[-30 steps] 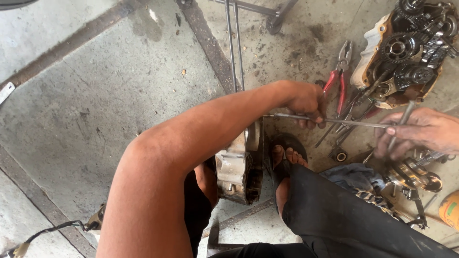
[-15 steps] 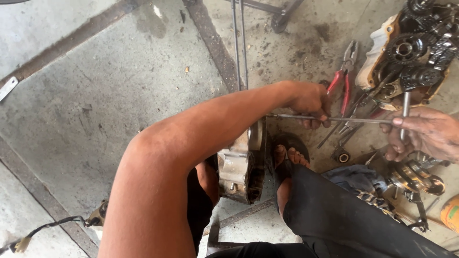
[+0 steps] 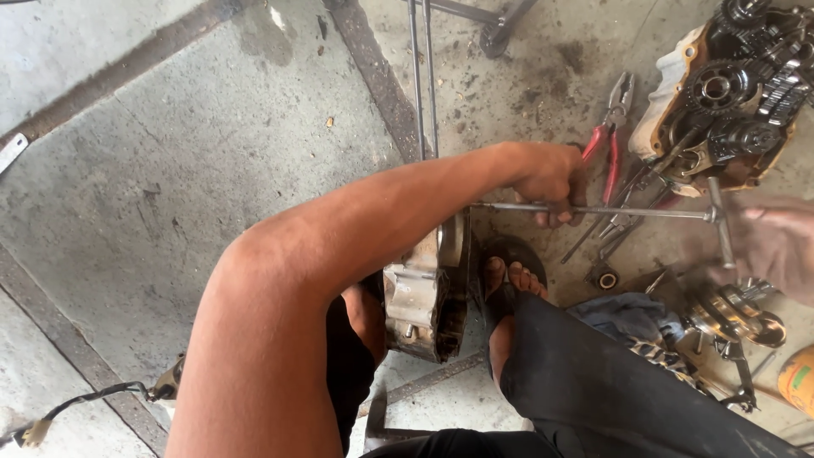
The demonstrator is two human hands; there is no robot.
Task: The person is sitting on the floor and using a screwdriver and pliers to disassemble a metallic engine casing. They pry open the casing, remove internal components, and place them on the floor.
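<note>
Open concrete floor (image 3: 170,170) lies left; right, pliers (image 3: 612,140), gear-filled engine block (image 3: 729,93) (plus scattered parts) crowd passage.

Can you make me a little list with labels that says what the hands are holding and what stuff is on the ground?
left hand: wrapped round the shaft of the T-wrench
right hand: blurred, on the wrench's cross handle
wrench: lies level, tip at the engine case
engine case: stands on edge between the legs, by the sandalled foot
pliers: red handles, on the floor past the left hand
gear block: open, gears showing, top right
floor: grey concrete, stained
</note>
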